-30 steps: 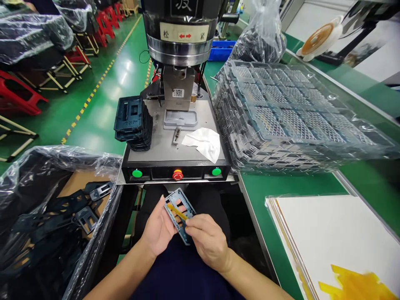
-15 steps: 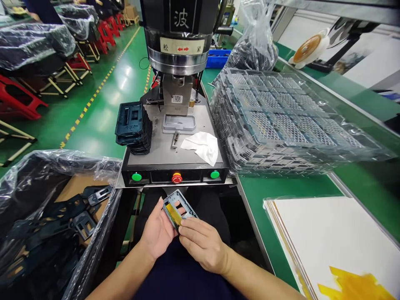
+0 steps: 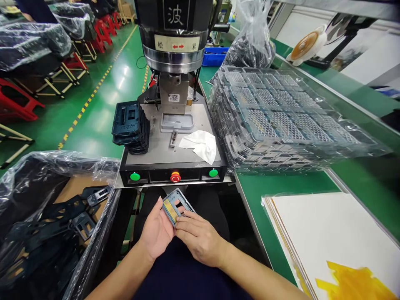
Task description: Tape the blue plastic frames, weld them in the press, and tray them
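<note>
A dark grey plastic frame (image 3: 184,202) with square openings is held low in front of my lap. A yellow strip (image 3: 170,209) lies along its left part. My left hand (image 3: 158,229) supports the frame from the left and below, its thumb at the near left edge and fingertips showing through an opening. My right hand (image 3: 200,235) has its fingers pressed together on the frame's lower right part, at the lower end of the strip. Above them stands a press (image 3: 173,93) with a grey fixture (image 3: 177,122) under its head.
On the press base are stacked dark frames (image 3: 126,125), a white cloth (image 3: 201,145), green buttons and a red button (image 3: 175,177). Clear trays (image 3: 275,108) are piled right, above white sheets (image 3: 328,233) with yellow film (image 3: 359,283). A plastic-lined bin (image 3: 103,225) holds dark parts at left.
My right hand has shifted slightly left and up along the yellow strip, which now looks flatter on the frame. The whole view has moved a little.
</note>
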Demonstrator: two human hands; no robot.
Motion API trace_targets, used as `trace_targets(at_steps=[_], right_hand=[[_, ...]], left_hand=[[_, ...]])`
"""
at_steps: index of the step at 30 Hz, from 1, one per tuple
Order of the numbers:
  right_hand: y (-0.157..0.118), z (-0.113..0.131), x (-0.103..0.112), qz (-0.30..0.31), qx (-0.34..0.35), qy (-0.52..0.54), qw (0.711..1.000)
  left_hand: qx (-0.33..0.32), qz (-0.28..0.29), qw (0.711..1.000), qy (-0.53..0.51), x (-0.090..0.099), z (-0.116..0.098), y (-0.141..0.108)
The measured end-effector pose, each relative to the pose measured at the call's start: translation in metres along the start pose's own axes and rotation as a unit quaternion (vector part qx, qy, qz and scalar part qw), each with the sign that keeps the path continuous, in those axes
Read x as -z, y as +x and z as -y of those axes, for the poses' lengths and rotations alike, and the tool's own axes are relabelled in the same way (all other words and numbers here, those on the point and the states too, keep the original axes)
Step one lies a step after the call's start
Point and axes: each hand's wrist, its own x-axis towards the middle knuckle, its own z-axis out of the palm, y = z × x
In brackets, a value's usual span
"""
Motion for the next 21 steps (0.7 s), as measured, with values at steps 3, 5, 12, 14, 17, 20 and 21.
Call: trace_targets(at_steps=[3,5,12,14,17,20,21], right_hand=[[-0.001,0.004,0.005,0.002,-0.044,0.004,0.999],[-0.002,0.006,0.006,-0.018,-0.114,-0.014,0.993],[0.016,-0.002,0.014,0.091,-0.304,-0.004,0.948],[0.033,-0.014,0.026,0.095,-0.299,0.013,0.949],[0.064,-0.047,0.051,0.076,-0.298,-0.02,0.951],[0.101,-0.092,0.071,0.055,-0.306,-0.065,0.948],[0.114,-0.109,0.076,0.047,-0.311,-0.074,0.946]], left_hand=[[0.008,0.025,1.0,-0.016,0.002,0.001,-0.001],[0.0,0.039,0.999,-0.029,0.002,0.0,-0.002],[-0.056,0.052,0.997,-0.015,-0.002,-0.005,-0.005],[-0.09,0.052,0.993,0.054,0.007,-0.012,-0.003],[-0.238,-0.085,0.934,0.253,0.037,-0.034,0.002],[-0.388,-0.271,0.723,0.503,0.086,-0.071,0.008],[-0.409,-0.323,0.621,0.585,0.105,-0.084,0.009]])
